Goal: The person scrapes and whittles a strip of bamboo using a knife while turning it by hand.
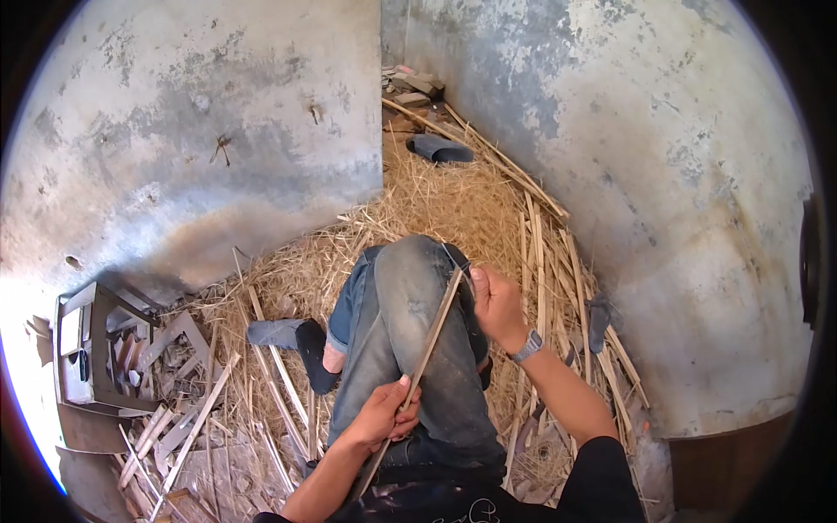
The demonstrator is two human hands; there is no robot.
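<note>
A long, narrow bamboo strip (433,333) slants across my jeans-covered leg (405,279), from my lap up to the knee. My left hand (390,411) is closed around its lower part, thumb on top. At the upper end of the strip, my right hand (499,305) is closed in a fist around what looks like a dark knife (454,256). Its thin blade shows beside the knee and meets or nearly meets the strip's tip. The handle is hidden inside the fist.
Pale shavings (436,196) cover the floor. Long bamboo strips (539,261) lie along the right wall (663,218). A grey slipper (440,148) rests ahead, near bricks (410,87). At left, a wooden frame (105,349) stands by scrap pieces.
</note>
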